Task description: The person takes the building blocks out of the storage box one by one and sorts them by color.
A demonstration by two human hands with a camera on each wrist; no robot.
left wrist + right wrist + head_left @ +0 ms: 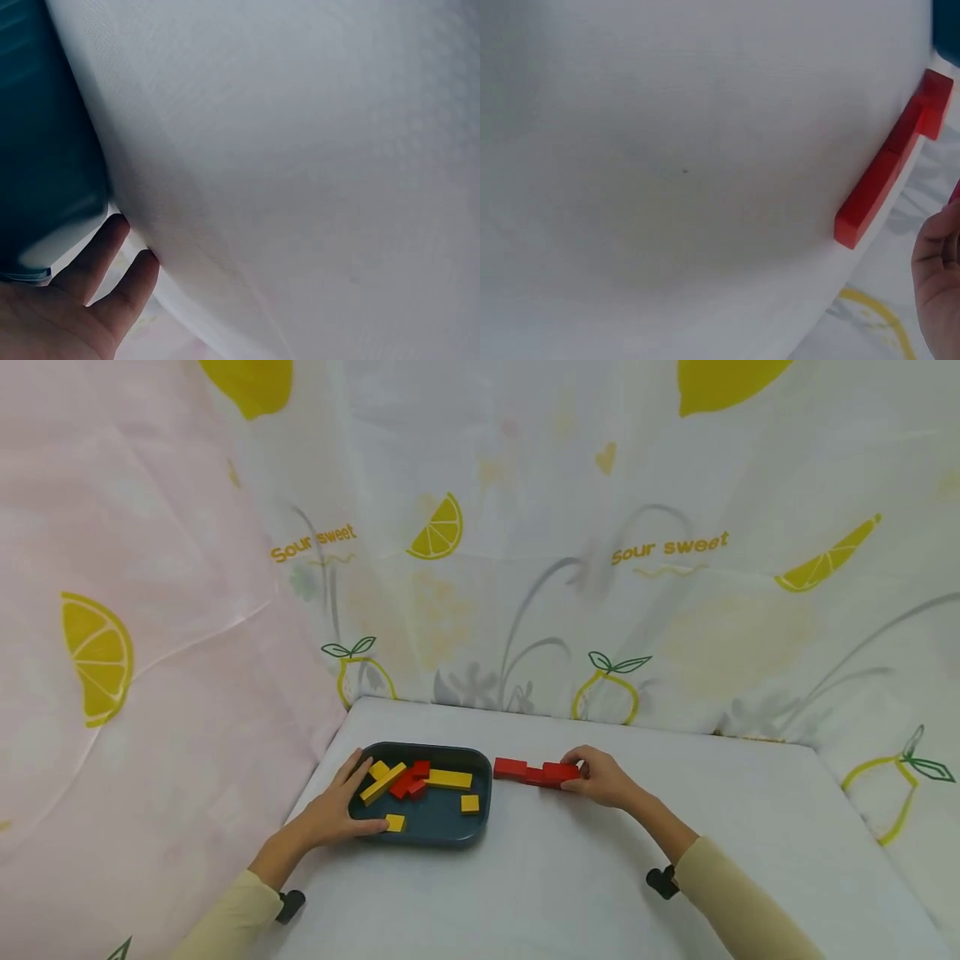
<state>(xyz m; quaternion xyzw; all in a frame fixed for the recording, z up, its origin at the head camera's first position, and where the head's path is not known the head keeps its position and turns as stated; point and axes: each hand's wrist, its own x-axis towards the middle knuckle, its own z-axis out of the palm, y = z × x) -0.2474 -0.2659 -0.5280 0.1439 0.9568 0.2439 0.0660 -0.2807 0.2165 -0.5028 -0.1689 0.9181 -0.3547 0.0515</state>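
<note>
At the left end of a dark teal tray [483,814] is my left hand [330,814], fingers spread at the rim. Its thumb reaches over the near left corner beside a yellow cube [395,823]. In the left wrist view two fairly straight fingers [135,289] extend beside the tray's outer wall [52,135]. Right of the tray, red blocks stand in a row: a left block [511,768], a lower middle one [533,775] and a right one [557,774]. My right hand [603,781] pinches a red block [955,193] at the row's right end, mostly cut off in the right wrist view.
Inside the tray lie a long yellow block [448,779], a slanted yellow block [383,785], several small red blocks [401,786] and another yellow cube [469,804]. A white cloth covers the table [555,885]. Lemon-printed curtains [525,527] hang behind and on the left.
</note>
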